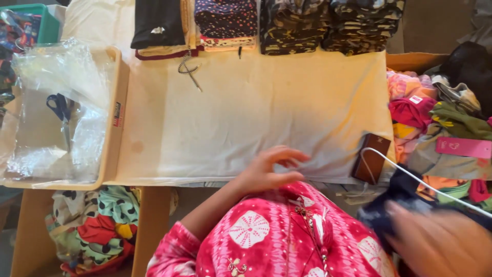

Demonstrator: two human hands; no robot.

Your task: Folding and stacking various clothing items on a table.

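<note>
My left hand [267,170] hovers at the near edge of a white padded cloth surface [246,113], fingers spread and holding nothing. My right hand [442,242] is blurred at the lower right and lies against a dark blue garment [392,202]; whether it grips the garment is unclear. A brown box-shaped device [371,158] sits at the cloth's right edge, and a white cable [425,185] runs from it over the dark garment. I wear a pink patterned garment [277,236].
Folded stacks of dark, dotted and camouflage clothes [266,23] line the far edge. At the right is a pile of colourful garments [441,123]. At the left, a cardboard tray [114,128] holds clear plastic bags and blue-handled scissors [61,110]. Patterned clothes [97,225] fill a box below.
</note>
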